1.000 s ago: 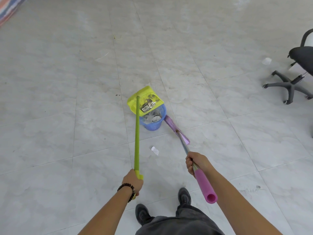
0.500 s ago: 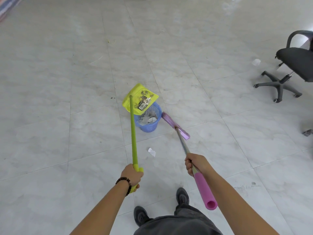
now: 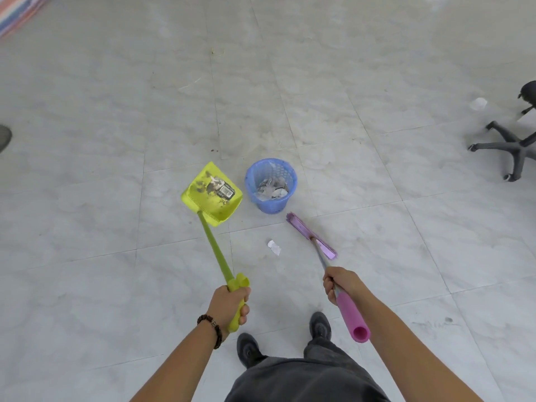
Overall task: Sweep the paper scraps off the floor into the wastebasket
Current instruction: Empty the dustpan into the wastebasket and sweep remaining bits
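Grey marble-patterned tile floor [image 3: 377,82] is seen from above, with a black swivel-chair base [image 3: 510,146] at the right edge. The yellow-green long-handled plastic dustpan [image 3: 213,195], tipped over the basket rim 0.5 s ago, is now recorded just left of it and apart from it. The purple flat-headed broom [image 3: 301,227] is set near the basket's right. The blue perforated plastic wastebasket [image 3: 269,206] stands upright, with torn paper pieces [image 3: 271,190] inside. The dustpan handle is gripped by the left hand [image 3: 229,303], and the broom shaft by the right hand [image 3: 339,282]. One white paper scrap [image 3: 274,247] is left on the floor between handle and broom head.
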`<control>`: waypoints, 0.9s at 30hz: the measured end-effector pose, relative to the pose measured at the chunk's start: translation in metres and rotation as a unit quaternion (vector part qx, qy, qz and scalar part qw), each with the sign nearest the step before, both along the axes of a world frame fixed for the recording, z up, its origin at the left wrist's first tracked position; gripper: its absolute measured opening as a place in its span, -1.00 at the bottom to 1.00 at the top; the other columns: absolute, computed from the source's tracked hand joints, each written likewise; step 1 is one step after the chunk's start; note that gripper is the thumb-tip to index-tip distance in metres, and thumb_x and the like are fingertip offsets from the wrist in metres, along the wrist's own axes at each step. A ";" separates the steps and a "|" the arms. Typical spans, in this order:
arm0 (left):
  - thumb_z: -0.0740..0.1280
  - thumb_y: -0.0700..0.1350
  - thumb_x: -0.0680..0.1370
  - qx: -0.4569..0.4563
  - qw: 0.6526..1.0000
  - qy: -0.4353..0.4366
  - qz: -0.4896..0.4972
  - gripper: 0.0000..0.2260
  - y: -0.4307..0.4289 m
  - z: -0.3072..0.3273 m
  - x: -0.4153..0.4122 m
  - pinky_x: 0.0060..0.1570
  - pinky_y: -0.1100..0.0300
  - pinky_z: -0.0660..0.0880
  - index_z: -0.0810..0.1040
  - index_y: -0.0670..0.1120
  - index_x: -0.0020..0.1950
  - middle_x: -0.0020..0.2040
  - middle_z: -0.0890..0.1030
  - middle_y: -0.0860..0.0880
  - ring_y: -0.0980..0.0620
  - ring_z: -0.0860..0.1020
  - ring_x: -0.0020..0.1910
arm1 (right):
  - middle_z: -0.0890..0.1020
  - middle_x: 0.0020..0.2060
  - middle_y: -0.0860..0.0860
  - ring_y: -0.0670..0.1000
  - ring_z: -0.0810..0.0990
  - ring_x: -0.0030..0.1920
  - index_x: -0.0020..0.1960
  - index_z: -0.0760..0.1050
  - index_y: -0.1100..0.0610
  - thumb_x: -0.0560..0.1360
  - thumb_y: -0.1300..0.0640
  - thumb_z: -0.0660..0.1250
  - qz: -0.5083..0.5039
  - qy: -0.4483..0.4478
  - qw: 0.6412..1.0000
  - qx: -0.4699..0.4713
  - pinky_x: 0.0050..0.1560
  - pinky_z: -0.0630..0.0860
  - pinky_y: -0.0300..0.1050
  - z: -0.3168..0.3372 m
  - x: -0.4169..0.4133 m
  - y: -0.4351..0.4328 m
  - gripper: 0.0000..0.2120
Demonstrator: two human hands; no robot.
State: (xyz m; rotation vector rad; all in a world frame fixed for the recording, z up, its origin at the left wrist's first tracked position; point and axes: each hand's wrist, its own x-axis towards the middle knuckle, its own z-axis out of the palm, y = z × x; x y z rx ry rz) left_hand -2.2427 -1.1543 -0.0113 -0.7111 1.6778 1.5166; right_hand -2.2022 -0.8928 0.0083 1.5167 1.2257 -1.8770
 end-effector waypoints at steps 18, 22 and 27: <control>0.30 -0.21 0.59 0.116 0.961 -0.249 0.044 -0.91 -0.036 -0.051 0.003 -0.70 0.37 0.31 0.39 -0.14 0.03 -0.35 0.46 -0.04 0.15 0.36 -0.61 | 0.42 -0.51 0.07 -0.08 0.36 -0.65 -0.18 0.42 0.22 0.55 0.28 0.28 0.095 -0.043 0.993 0.053 -0.63 0.29 -0.32 -0.032 -0.033 -0.012 -0.87; 0.36 -0.14 0.57 0.075 0.964 -0.253 -0.030 -0.85 -0.029 -0.056 -0.001 -0.65 0.38 0.34 0.45 -0.15 0.07 -0.31 0.49 -0.06 0.14 0.39 -0.57 | 0.42 -0.54 0.07 -0.06 0.34 -0.62 -0.17 0.42 0.22 0.55 0.29 0.25 0.118 -0.060 0.989 0.067 -0.59 0.28 -0.30 -0.049 -0.038 -0.014 -0.88; 0.35 -0.14 0.58 0.070 0.967 -0.240 -0.054 -0.87 -0.020 -0.062 -0.004 -0.65 0.36 0.35 0.46 -0.14 0.04 -0.32 0.49 -0.07 0.13 0.41 -0.58 | 0.43 -0.54 0.12 0.04 0.33 -0.54 -0.08 0.38 0.23 0.50 0.34 0.19 0.222 -0.067 0.970 0.078 -0.52 0.30 -0.21 -0.060 -0.024 -0.024 -0.95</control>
